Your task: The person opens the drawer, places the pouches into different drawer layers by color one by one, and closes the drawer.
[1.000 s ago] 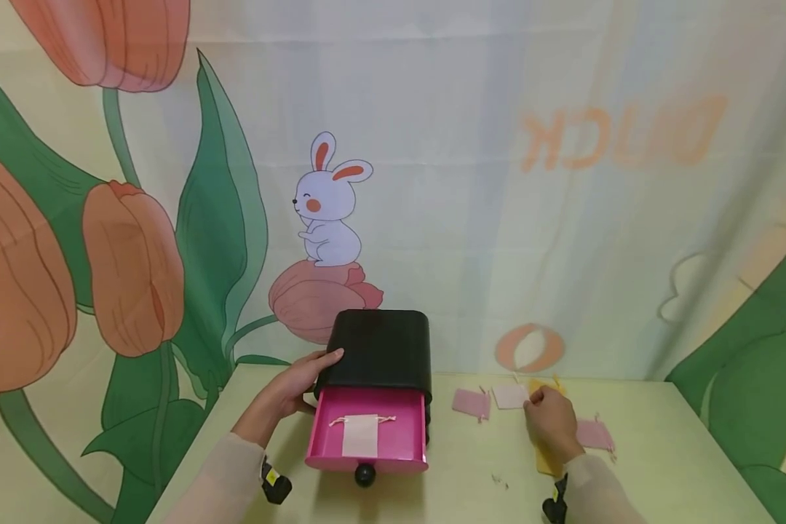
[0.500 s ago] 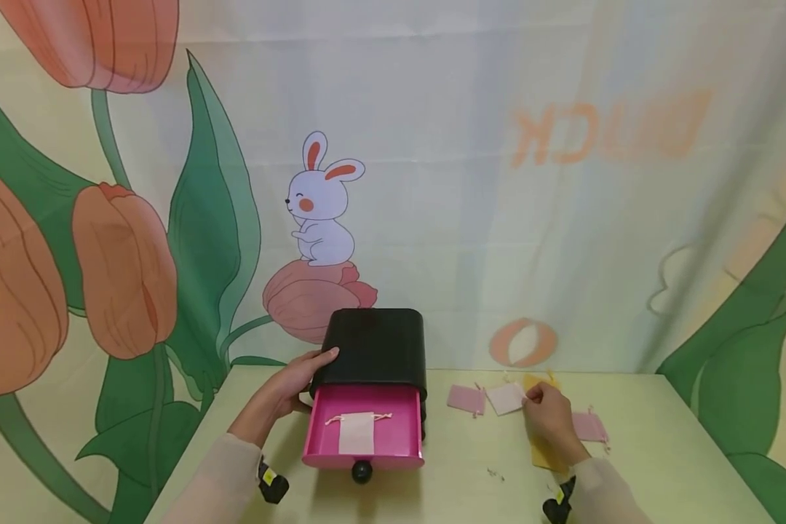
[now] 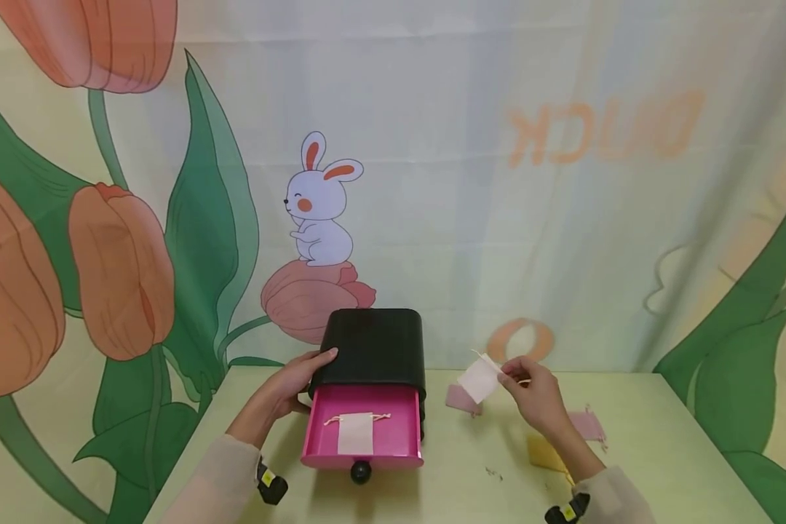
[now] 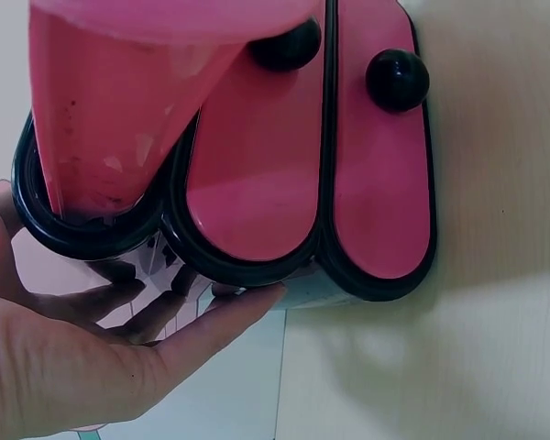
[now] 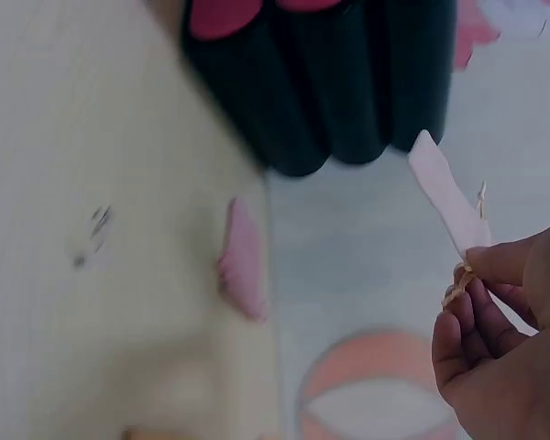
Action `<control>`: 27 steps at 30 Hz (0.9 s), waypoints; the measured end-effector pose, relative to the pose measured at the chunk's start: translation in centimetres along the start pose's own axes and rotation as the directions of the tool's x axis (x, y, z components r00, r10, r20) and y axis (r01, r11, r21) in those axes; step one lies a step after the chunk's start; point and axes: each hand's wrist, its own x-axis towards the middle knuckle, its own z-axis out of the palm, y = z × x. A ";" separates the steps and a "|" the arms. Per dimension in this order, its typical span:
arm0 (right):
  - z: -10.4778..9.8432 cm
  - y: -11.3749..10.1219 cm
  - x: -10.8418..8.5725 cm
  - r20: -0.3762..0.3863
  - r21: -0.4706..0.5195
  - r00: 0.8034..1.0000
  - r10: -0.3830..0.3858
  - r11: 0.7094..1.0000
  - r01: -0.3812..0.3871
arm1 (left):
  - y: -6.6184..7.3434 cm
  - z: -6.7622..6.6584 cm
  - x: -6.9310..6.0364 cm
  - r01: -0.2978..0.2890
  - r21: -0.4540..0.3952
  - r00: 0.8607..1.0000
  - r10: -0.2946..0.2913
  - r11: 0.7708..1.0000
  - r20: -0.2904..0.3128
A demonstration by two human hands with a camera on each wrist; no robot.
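A black drawer box (image 3: 372,346) stands on the table with its pink top drawer (image 3: 396,429) pulled out. Inside that drawer lies a cream drawstring pouch (image 3: 356,434). My left hand (image 3: 288,386) rests against the box's left side, thumb over the top edge, fingers extended along the side in the left wrist view. To the right of the box, my right hand (image 3: 538,397) pinches a pale pink drawstring pouch (image 3: 479,378) near its drawstring end, held above the table. Below it lies a pink pouch (image 3: 460,399), partly hidden by the held one.
A yellow pouch (image 3: 545,453) lies partly under my right forearm. Another pink pouch (image 3: 586,424) is to the right of that arm. Small thin bits (image 3: 493,474) lie on the table. Two lower pink drawers (image 4: 257,174) of the box are shut. A printed curtain hangs behind.
My right hand has lifted the pale pink pouch off the table and moved it up and left. More of the hand's fingers show. My left hand stays on the box.
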 end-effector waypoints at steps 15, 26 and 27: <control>3.1 -11.1 -1.9 0.221 0.171 0.952 -0.210 0.970 0.174 | 0.0 0.0 0.4 0.013 -0.002 1.000 -0.013 1.000 -0.007; 6.9 -12.7 -3.2 0.337 0.172 0.881 -0.333 0.941 0.290 | 0.2 0.2 -0.1 0.019 0.014 1.000 -0.019 1.000 -0.005; 7.1 -12.7 -3.3 0.347 0.170 0.873 -0.342 0.939 0.300 | 0.2 0.2 -0.1 0.019 0.015 1.000 -0.019 1.000 -0.005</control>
